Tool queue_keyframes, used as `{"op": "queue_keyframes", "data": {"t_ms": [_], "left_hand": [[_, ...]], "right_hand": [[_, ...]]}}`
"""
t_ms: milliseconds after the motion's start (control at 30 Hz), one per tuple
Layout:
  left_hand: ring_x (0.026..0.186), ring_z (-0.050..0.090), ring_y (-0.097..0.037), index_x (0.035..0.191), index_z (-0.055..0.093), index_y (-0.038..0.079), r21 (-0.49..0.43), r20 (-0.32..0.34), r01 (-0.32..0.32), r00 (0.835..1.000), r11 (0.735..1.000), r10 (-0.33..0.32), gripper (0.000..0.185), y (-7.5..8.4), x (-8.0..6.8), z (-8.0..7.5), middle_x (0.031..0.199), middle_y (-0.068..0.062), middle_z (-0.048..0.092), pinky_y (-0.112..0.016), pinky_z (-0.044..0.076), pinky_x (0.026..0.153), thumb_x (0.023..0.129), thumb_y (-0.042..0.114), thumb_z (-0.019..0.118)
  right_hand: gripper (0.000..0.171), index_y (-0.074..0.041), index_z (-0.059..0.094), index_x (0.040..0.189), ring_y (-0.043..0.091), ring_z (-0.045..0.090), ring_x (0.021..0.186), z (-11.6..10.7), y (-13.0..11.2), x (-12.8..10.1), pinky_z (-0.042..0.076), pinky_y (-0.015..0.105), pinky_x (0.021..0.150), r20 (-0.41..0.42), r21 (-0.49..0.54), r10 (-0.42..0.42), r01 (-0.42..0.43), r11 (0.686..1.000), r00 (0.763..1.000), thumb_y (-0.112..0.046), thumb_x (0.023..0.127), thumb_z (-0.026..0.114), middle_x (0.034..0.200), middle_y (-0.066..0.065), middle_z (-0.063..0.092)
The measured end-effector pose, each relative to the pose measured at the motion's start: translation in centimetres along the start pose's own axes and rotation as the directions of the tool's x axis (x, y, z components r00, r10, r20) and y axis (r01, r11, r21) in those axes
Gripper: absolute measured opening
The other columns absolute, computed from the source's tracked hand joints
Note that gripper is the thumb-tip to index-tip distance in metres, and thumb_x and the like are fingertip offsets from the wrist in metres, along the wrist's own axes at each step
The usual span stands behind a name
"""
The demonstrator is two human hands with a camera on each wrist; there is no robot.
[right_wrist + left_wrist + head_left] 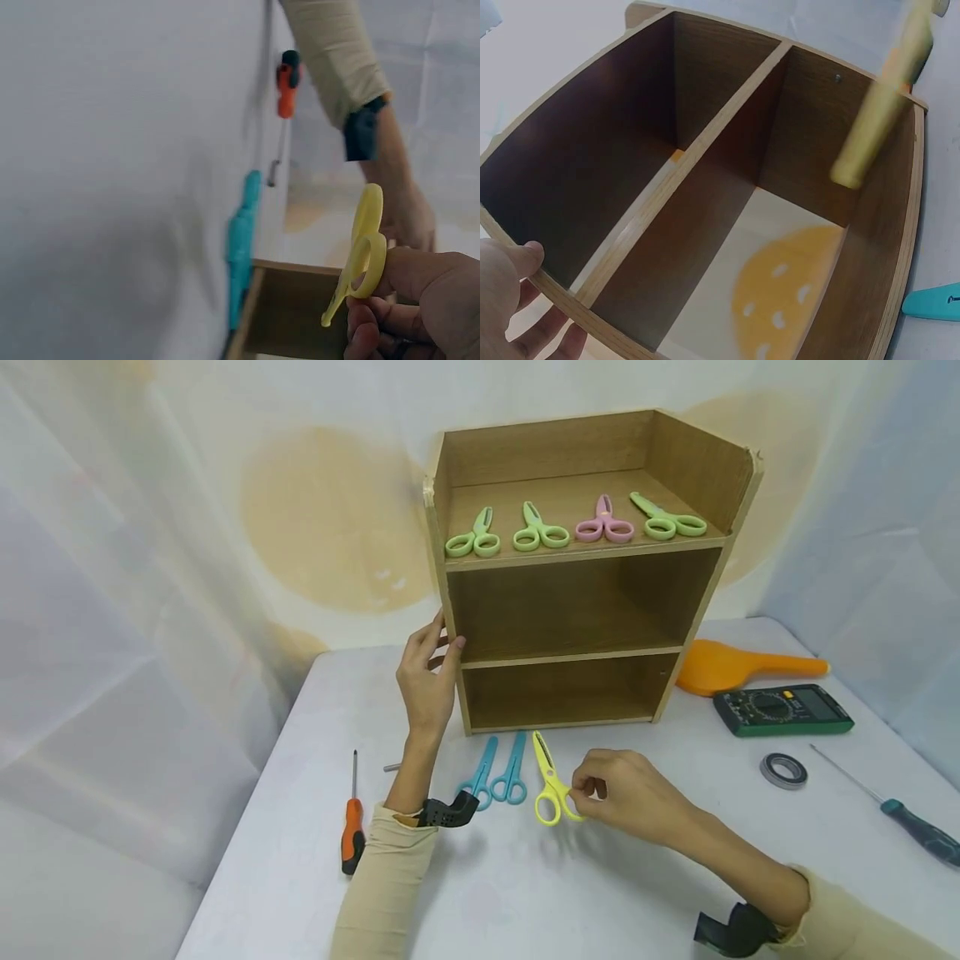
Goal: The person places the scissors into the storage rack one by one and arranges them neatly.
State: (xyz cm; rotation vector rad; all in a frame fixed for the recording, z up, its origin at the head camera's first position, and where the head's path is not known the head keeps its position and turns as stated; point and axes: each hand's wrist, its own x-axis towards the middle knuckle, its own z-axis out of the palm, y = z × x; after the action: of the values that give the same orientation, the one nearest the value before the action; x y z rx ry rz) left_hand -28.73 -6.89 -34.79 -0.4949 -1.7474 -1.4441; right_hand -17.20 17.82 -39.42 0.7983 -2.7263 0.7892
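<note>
My right hand [630,793] pinches a pair of yellow scissors [546,767] by one handle loop, just above the table, with the blades pointing toward the shelf. In the right wrist view the thumb and fingers close on the yellow scissors [354,276]. My left hand [429,681] grips the left side panel of a three-level wooden shelf [547,453], thumb at the front edge. Two pairs of blue scissors [513,764] lie before the shelf. On its top level sit several scissors: green pairs [531,527] and one pink pair [603,518].
At left lies an orange-handled screwdriver [353,831]. To the right are an orange paddle-shaped tool [720,667], a green-edged multimeter [780,710], a roll of tape [767,770] and a long screwdriver [918,828]. Patterned fabric [337,518] hangs behind.
</note>
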Motion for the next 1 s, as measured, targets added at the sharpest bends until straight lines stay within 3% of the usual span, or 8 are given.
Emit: {"op": "queue_keyframes", "data": {"t_ms": [300,467,733,1000], "left_hand": [[0.101,0.067,-0.033,0.135,0.059,-0.003,0.024,0.002,0.012,1.000,1.000,-0.012,0.044,-0.1,-0.2,-0.1,0.118,-0.023,0.063,-0.042,0.060,0.076,0.092,-0.003,0.069],[0.101,0.066,-0.034,0.135,0.059,-0.004,0.023,0.001,0.007,1.000,1.000,-0.007,0.044,-0.1,-0.2,0.0,0.118,-0.024,0.063,-0.046,0.060,0.076,0.092,-0.003,0.069],[0.101,0.066,-0.035,0.134,0.059,-0.005,0.008,-0.005,0.010,1.000,1.000,-0.010,0.044,0.0,-0.2,0.0,0.117,-0.024,0.062,-0.049,0.060,0.076,0.091,-0.005,0.069],[0.101,0.066,-0.034,0.134,0.060,-0.004,0.012,-0.007,0.004,1.000,1.000,-0.004,0.045,0.0,-0.1,0.0,0.118,-0.022,0.063,-0.050,0.059,0.075,0.091,-0.004,0.070]], "right_hand": [[0.013,-0.015,0.074,0.080,0.009,0.056,0.066,-4.6,-1.3,3.1,0.053,0.020,0.058,-0.066,-0.031,-0.084,0.082,0.996,0.994,-0.007,0.077,0.083,0.073,-0.012,0.060],[0.011,-0.011,0.075,0.081,0.009,0.055,0.066,-6.4,-1.8,5.4,0.054,0.022,0.058,-0.107,-0.056,-0.133,0.127,0.990,0.985,-0.006,0.077,0.084,0.073,-0.008,0.063],[0.005,-0.007,0.076,0.082,0.011,0.055,0.066,-7.6,-2.5,9.1,0.053,0.023,0.058,-0.085,-0.055,-0.190,0.186,0.981,0.978,-0.005,0.081,0.080,0.073,-0.004,0.062],[0.005,-0.003,0.076,0.083,0.016,0.057,0.068,-7.8,-2.1,13.2,0.052,0.028,0.061,-0.059,-0.070,-0.179,0.175,0.982,0.982,-0.008,0.084,0.076,0.074,0.002,0.066]]}}
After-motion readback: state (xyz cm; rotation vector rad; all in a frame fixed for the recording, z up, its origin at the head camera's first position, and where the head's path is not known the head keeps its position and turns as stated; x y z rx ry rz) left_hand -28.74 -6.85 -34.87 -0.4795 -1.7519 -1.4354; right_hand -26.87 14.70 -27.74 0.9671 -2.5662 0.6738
